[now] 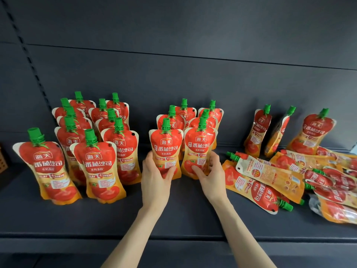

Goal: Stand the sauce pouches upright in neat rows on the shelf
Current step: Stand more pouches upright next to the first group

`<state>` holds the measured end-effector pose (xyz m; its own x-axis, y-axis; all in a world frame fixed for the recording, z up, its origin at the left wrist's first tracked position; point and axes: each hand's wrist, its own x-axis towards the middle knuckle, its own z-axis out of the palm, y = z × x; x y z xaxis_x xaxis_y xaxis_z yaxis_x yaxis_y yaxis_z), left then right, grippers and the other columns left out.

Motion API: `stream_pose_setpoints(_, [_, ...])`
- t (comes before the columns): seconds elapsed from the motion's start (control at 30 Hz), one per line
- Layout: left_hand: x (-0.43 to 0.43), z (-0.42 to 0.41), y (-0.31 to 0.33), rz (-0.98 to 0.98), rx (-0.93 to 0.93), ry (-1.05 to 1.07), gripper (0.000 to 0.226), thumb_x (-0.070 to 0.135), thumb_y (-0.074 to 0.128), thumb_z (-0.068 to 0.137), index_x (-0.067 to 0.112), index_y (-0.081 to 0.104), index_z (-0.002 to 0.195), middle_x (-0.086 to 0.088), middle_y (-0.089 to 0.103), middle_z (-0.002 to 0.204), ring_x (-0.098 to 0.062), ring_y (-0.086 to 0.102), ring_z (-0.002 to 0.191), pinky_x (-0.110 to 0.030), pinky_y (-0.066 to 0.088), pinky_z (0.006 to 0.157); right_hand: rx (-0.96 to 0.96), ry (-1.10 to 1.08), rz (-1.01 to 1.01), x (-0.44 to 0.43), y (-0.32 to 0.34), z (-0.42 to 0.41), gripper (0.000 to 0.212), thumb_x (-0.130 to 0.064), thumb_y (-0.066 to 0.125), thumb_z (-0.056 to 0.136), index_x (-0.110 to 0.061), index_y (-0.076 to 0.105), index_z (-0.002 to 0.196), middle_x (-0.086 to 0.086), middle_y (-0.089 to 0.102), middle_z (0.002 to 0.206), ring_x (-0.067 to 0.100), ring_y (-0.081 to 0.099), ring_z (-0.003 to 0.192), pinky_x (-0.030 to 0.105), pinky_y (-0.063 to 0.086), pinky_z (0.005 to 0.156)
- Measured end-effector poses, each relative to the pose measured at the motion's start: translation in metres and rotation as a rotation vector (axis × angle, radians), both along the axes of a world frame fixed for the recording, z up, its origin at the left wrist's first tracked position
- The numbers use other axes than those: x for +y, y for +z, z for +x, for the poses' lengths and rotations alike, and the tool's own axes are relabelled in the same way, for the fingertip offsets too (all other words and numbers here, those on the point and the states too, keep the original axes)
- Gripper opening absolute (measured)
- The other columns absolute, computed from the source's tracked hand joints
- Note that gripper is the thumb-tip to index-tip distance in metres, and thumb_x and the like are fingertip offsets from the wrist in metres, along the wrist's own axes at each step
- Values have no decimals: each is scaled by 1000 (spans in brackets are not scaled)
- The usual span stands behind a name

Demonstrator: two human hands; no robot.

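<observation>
Left-hand fingers [170, 172] and right-hand fingers [196, 169] each clasp an upright red-and-orange, green-capped sauce pouch [165, 149] on the dark shelf [173, 219]. Leftward, standing rows (roughly half done); rightward, a toppled pile [289, 178] awaits.

Both hands [154, 176] [209, 171] forward, fingers curled

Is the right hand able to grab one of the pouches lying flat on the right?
Probably yes. The right hand is busy holding an upright pouch now, but the flat pouches lie just beside it on the open shelf, with nothing in between.
</observation>
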<state>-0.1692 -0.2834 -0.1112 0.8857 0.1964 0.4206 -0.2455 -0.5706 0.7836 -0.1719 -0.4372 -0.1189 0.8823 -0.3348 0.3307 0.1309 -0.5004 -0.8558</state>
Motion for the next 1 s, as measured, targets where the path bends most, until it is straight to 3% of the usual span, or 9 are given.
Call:
stream_pose_setpoints(0.1, [-1,2,0,-25,19,-13,73,32,70,79,8,33,137,-12,46,134,-25,48,124,-35,47,93,-4,0,30,0,2,-1,65,-21,70,82,-21,34,136,-2,57,126,13,51,118,25,44,94])
stream_pose_setpoints(0.33, [-1,2,-1,-63,5,-46,70,25,69,81,9,33,139,-10,46,136,-22,44,128,-24,37,91,-18,5,18,-1,1,0,60,-24,70,83,-26,38,134,-5,58,126,13,51,118,26,43,95])
stream_pose_setpoints(0.67, [-1,4,-3,-65,9,-60,70,26,67,82,11,31,141,-9,45,137,-21,43,128,-23,36,92,-16,11,3,-1,1,-1,59,-23,69,84,-25,38,134,-4,57,128,15,50,120,33,45,99])
stream_pose_setpoints(1.0, [4,-5,-2,3,69,-65,75,26,65,85,11,22,145,-10,39,143,-23,39,133,-33,40,100,49,21,36,2,6,-8,69,-22,68,85,-20,29,142,-1,51,135,15,47,126,26,41,99])
